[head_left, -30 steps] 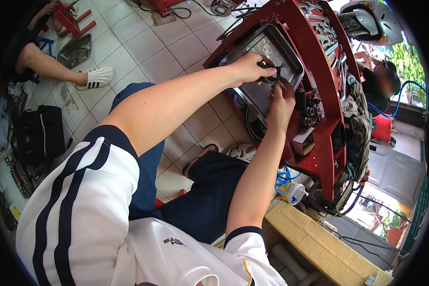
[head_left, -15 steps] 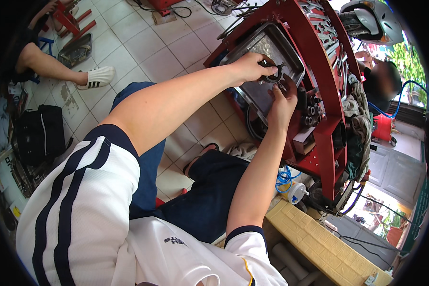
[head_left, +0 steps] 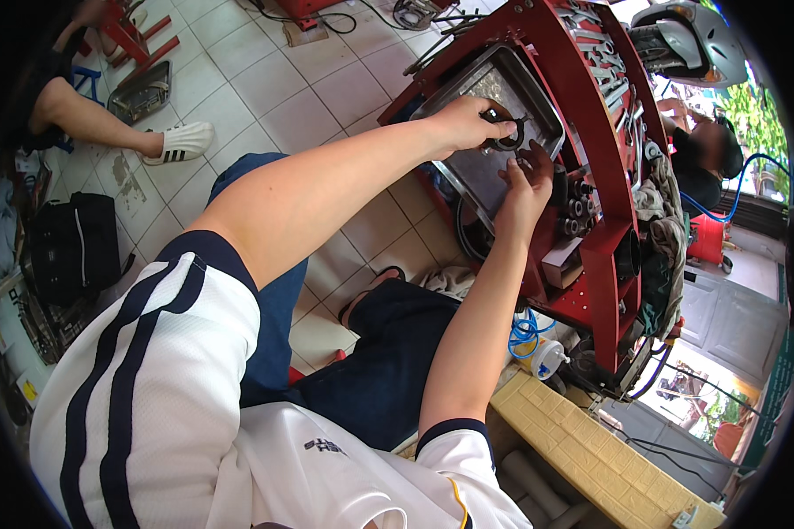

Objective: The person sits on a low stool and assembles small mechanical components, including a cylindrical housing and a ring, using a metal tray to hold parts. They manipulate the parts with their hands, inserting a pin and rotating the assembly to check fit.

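My left hand (head_left: 469, 123) is closed on a dark ring-shaped metal part (head_left: 517, 137), gripping it at its left side over a metal tray (head_left: 478, 183). Just below the part is my right hand (head_left: 524, 189), its thumb and fingers curled together near the ring's lower edge. Something small and dark seems to sit at those fingertips, too small to name. The shallow rectangular tray rests in a red tool cart (head_left: 582, 106), its floor wet and shiny at the far end.
Several wrenches (head_left: 598, 53) lie along the cart's top, with sockets (head_left: 577, 210) on its near shelf. Below are a blue coiled hose (head_left: 528, 333) and a yellow box-like bench (head_left: 591, 441). A seated person's leg (head_left: 97, 115) shows at left; another person (head_left: 706, 159) is behind the cart.
My right hand has shifted very slightly, its fingers a little farther right. The ring-shaped part stays in my left hand. Behind the cart, the other person's head has moved.
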The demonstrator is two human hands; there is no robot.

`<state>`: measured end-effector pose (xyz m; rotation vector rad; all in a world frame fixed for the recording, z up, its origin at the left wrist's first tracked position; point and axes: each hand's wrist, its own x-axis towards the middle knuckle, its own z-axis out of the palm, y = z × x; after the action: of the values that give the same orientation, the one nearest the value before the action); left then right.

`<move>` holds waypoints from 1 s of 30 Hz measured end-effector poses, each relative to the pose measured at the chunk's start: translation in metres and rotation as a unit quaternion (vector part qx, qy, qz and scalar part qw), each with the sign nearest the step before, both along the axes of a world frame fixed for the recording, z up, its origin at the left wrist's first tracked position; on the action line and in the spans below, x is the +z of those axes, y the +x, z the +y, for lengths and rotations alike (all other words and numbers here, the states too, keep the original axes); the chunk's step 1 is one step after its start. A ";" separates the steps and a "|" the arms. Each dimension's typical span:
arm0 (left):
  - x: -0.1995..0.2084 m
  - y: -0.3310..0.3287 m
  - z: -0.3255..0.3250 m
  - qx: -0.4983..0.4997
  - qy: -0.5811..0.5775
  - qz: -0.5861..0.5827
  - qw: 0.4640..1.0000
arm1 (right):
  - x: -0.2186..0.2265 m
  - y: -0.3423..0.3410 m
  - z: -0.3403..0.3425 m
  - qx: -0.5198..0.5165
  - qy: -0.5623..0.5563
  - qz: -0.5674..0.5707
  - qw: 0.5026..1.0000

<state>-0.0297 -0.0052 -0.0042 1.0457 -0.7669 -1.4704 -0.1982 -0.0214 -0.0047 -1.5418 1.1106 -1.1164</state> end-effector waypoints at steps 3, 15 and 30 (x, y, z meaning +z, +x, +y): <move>0.000 0.001 0.000 -0.003 0.001 -0.004 1.000 | 0.008 0.005 0.002 -0.035 0.088 -0.050 0.994; 0.000 -0.004 0.001 -0.015 0.006 -0.011 1.000 | 0.001 0.009 0.001 -0.040 0.017 -0.006 0.999; 0.004 -0.006 0.002 -0.021 0.012 -0.023 0.999 | -0.001 0.002 -0.004 -0.062 0.098 -0.041 0.992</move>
<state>-0.0353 -0.0030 0.0002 1.0921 -0.8101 -1.4991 -0.1960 -0.0253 -0.0060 -1.2780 1.2364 -1.1069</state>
